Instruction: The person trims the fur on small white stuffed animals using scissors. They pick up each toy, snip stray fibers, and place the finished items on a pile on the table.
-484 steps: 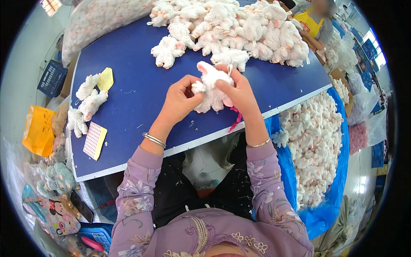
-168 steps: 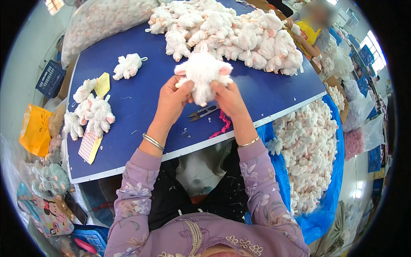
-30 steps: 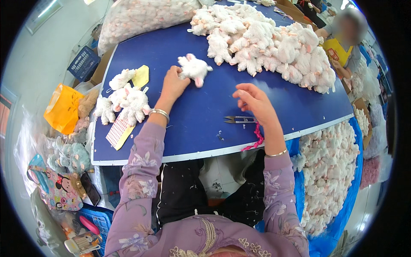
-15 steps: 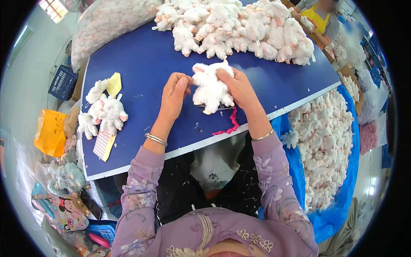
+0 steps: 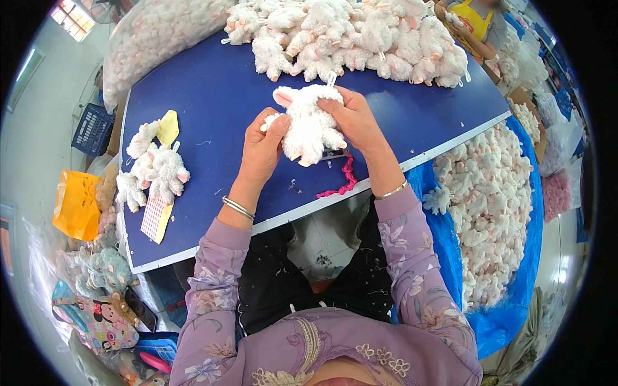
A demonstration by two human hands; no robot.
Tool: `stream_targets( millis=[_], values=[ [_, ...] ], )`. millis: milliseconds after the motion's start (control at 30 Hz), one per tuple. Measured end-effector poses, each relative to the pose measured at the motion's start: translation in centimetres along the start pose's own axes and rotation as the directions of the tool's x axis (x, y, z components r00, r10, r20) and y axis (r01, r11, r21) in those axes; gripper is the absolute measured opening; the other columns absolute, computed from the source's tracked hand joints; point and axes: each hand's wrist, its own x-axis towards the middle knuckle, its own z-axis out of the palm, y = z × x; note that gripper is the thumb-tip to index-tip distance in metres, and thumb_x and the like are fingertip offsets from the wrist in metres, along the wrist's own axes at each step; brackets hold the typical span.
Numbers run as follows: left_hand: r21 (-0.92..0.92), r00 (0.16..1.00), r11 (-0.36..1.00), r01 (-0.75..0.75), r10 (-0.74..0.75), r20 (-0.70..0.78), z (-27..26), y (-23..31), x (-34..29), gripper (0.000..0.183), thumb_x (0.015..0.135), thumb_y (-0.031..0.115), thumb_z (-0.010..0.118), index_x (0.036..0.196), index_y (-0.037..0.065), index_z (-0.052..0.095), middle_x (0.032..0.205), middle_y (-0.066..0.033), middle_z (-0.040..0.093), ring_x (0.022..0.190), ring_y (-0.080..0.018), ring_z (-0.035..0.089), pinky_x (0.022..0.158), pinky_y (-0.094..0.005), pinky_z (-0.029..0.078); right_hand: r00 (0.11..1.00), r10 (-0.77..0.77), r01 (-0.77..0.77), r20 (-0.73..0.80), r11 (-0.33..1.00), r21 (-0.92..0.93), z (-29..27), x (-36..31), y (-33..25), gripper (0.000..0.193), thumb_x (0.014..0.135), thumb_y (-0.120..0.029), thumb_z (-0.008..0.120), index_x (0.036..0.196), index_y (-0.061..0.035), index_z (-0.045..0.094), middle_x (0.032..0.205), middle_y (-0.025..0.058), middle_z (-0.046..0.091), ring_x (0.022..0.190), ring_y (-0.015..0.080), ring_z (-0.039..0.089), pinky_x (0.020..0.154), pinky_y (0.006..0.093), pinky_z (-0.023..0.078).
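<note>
Over the blue table [image 5: 219, 174] I hold a small white plush toy [image 5: 307, 125] with a pink-lined ear and a loop at its top. My right hand [image 5: 351, 116] grips its upper right side, thumb across the fur. My left hand [image 5: 262, 138] pinches a white fluffy part at its left side between thumb and fingers. Below the toy a pink braided cord [image 5: 347, 177] trails near the table edge, attached to a small dark tool mostly hidden behind the toy.
White plush toys [image 5: 322, 38] are heaped at the far side. Several more [image 5: 161, 170] lie at left beside a yellow card [image 5: 168, 127] and a patterned sheet [image 5: 154, 219]. A blue sack [image 5: 489, 212] full of toys stands at right. Another person [image 5: 476, 26] works at far right.
The toy has turned slightly and shifted left and up. My left hand, whose fingers were beside the toy, now grasps a fluffy part at its side.
</note>
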Motion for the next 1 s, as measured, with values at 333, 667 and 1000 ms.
stream_targets(
  millis=[333,667,1000],
  values=[
    [0.229,0.972,0.969,-0.095,0.140,-0.189,-0.1,-0.4,0.9,0.028,0.092,0.018,0.063,0.113,0.000,0.060,0.095,-0.0021,0.064,0.078,-0.0068,0.058,0.068,-0.0228,0.048,0.991,0.137,-0.137,-0.011,0.991,-0.010,0.9,-0.9,0.9,0.031,0.092,-0.026,0.059,0.109,-0.0007,0.061,0.092,0.0019,0.063,0.077,0.0090,0.058,0.065,0.0233,0.045],
    [-0.074,0.993,0.997,0.008,-0.016,-0.118,-0.1,-0.2,0.8,0.025,0.096,0.022,0.052,0.106,0.001,0.059,0.093,-0.0062,0.064,0.071,-0.0125,0.059,0.064,-0.0260,0.047,0.995,0.092,-0.091,0.026,0.995,-0.040,0.8,-0.5,1.2,0.019,0.093,-0.017,0.059,0.099,0.0009,0.064,0.084,-0.0001,0.063,0.072,0.0060,0.055,0.064,0.0216,0.044],
    [0.243,0.921,0.915,0.322,-0.363,0.145,0.5,-0.4,0.2,0.023,0.095,0.025,0.048,0.088,0.005,0.057,0.073,-0.0046,0.057,0.061,-0.0125,0.052,0.056,-0.0250,0.041,0.995,0.098,-0.099,-0.015,0.992,-0.083,1.8,-1.1,1.4,0.020,0.091,-0.020,0.061,0.088,-0.0008,0.067,0.072,-0.0030,0.058,0.067,0.0039,0.049,0.059,0.0203,0.039]
  ],
)
